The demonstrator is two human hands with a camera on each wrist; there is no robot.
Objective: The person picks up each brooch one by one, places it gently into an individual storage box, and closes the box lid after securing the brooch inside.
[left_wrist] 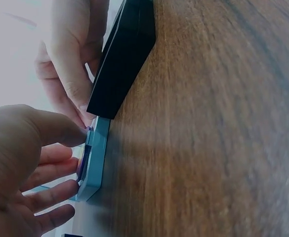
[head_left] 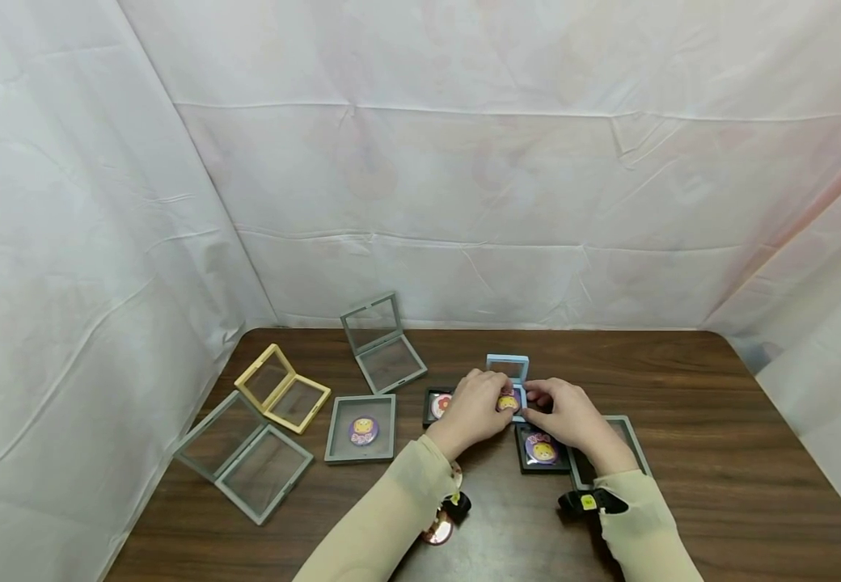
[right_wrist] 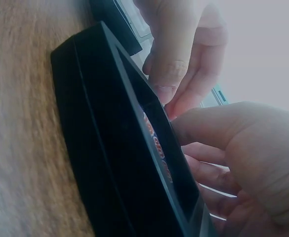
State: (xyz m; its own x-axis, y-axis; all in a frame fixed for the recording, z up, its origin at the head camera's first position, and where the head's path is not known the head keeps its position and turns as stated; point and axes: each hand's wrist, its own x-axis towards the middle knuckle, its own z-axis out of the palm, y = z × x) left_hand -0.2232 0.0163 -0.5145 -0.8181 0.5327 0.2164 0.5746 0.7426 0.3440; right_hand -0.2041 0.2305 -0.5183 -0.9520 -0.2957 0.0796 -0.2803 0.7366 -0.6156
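A small light-blue display case (head_left: 508, 358) stands with its clear lid raised, its base flat on the table. My left hand (head_left: 471, 408) pinches a round purple badge (head_left: 508, 402) with a yellow cartoon animal between thumb and fingers, inside the blue base. At the case's right edge, the thumb and fingertips of my right hand (head_left: 566, 412) hold its side. A black case (head_left: 541, 469) with a similar purple badge lies just in front of the blue one. Left of it, partly behind my left hand, is another black case (head_left: 428, 412) with a flower badge.
A grey case (head_left: 333, 446) with a purple badge lies to the left. Beyond it stand open grey cases (head_left: 390, 364) (head_left: 264, 477) and an open yellow case (head_left: 304, 404). Another grey frame (head_left: 635, 444) is partly under my right forearm. Shiny round badges (head_left: 437, 531) lie near my left sleeve.
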